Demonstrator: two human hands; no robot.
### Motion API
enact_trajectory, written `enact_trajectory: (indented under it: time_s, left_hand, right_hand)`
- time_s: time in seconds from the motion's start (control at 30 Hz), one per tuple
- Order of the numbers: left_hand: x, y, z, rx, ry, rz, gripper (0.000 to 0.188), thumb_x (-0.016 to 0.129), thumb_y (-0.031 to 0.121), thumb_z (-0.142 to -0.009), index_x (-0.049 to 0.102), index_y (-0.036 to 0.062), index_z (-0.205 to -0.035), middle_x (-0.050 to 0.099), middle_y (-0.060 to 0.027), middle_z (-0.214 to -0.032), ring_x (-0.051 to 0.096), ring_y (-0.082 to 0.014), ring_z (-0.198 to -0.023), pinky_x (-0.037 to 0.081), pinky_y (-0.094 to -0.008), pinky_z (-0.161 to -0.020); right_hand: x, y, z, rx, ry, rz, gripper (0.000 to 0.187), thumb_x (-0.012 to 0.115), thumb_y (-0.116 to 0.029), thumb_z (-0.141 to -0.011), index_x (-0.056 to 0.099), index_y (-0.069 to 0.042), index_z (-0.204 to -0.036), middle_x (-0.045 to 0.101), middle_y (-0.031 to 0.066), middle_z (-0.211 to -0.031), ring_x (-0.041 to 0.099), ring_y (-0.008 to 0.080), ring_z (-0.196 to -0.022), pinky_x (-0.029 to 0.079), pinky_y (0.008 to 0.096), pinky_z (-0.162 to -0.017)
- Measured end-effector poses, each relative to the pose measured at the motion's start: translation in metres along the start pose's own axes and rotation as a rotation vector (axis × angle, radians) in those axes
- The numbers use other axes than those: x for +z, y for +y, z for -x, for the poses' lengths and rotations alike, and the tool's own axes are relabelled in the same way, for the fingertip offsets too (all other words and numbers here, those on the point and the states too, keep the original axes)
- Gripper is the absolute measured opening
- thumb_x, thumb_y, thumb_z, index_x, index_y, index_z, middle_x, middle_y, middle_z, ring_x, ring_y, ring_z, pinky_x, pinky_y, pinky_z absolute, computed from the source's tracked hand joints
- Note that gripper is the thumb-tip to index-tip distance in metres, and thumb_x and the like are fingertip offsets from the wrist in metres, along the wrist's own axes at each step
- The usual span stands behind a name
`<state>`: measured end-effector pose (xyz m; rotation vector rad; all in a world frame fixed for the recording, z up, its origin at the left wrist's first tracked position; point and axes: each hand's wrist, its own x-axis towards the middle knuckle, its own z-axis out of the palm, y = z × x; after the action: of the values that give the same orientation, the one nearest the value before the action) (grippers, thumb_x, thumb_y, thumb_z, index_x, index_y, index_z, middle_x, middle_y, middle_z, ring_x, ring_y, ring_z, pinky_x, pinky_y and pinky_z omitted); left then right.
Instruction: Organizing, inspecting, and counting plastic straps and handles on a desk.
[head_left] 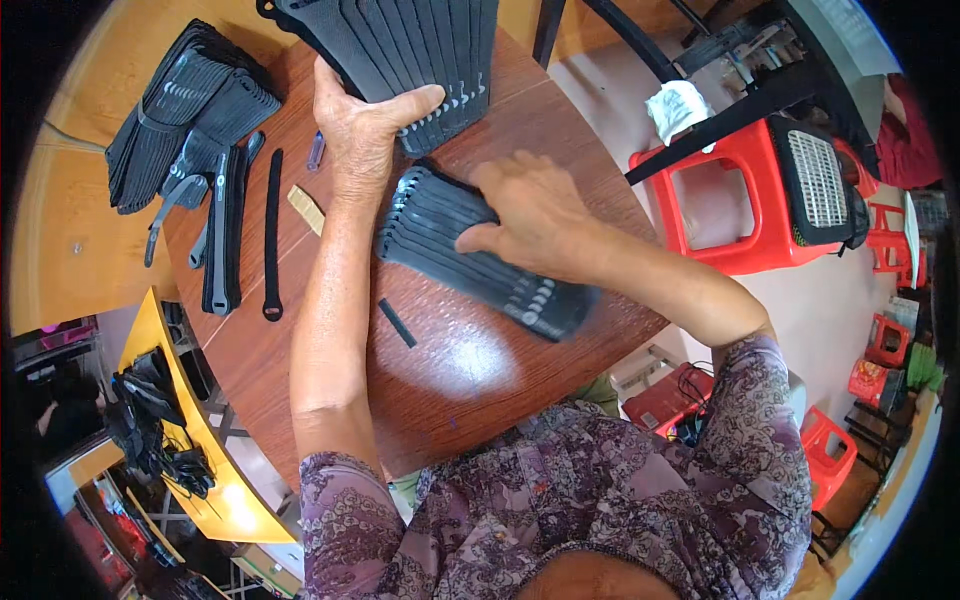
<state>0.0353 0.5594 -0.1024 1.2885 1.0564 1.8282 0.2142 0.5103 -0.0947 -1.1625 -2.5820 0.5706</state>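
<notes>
My left hand point(360, 120) is closed on a thick stack of black fabric straps point(410, 50) at the far edge of the table, thumb across its front and fingers behind. The straps carry pale printed marks near their lower end. My right hand point(530, 215) reaches over a second fanned stack of black straps point(450, 235) that lies slantwise on the table, thumb on the near side, fingers on the far side. That stack's right end is blurred. A short black strip point(397, 322) lies nearer to me, and a single strap with a holed end point(273, 235) lies left of my left forearm.
More bundled black straps point(190, 110) are piled at the far left, beside a strap bundle point(225, 230). A tan piece point(306, 209) and a small purple item point(316, 150) lie on the brown wooden table point(270, 370). Red stools point(720, 255) stand on the floor to the right.
</notes>
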Motion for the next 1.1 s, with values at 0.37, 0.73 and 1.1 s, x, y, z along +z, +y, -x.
enact_trajectory:
  time_s: [0.37,0.73,1.1]
  left_hand:
    - [-0.001,0.003,-0.009,0.011,-0.028,0.005,0.072,0.081,0.001,-0.051,0.047,-0.0012,-0.114,0.06,-0.0094,-0.102,0.059,-0.0198,-0.092,0.047,-0.0326,-0.085]
    - [-0.007,0.0,0.0,-0.052,-0.016,-0.067,0.081,0.086,0.016,-0.052,0.046,0.0021,-0.121,0.057,-0.0053,-0.11,0.054,-0.0171,-0.102,0.042,-0.0311,-0.092]
    - [0.004,0.007,0.006,-0.129,-0.053,0.017,0.101,0.088,0.043,-0.05,0.038,0.0032,-0.129,0.054,-0.0085,-0.115,0.052,-0.0203,-0.107,0.039,-0.0334,-0.097]
  right_hand:
    - [-0.042,0.003,0.027,-0.005,-0.127,-0.766,0.03,0.076,-0.008,-0.063,0.056,0.001,-0.084,0.061,0.0118,-0.079,0.06,0.0213,-0.075,0.046,0.0347,-0.067]
    - [-0.043,0.023,-0.042,-0.14,0.645,-1.315,0.028,0.075,0.002,-0.067,0.058,-0.003,-0.09,0.06,0.0003,-0.084,0.056,0.0086,-0.078,0.047,0.0232,-0.072]
    - [-0.019,0.031,-0.059,-0.12,0.715,-1.276,0.046,0.074,-0.016,-0.077,0.052,0.001,-0.113,0.052,0.0072,-0.112,0.049,0.0127,-0.1,0.041,0.0291,-0.088]
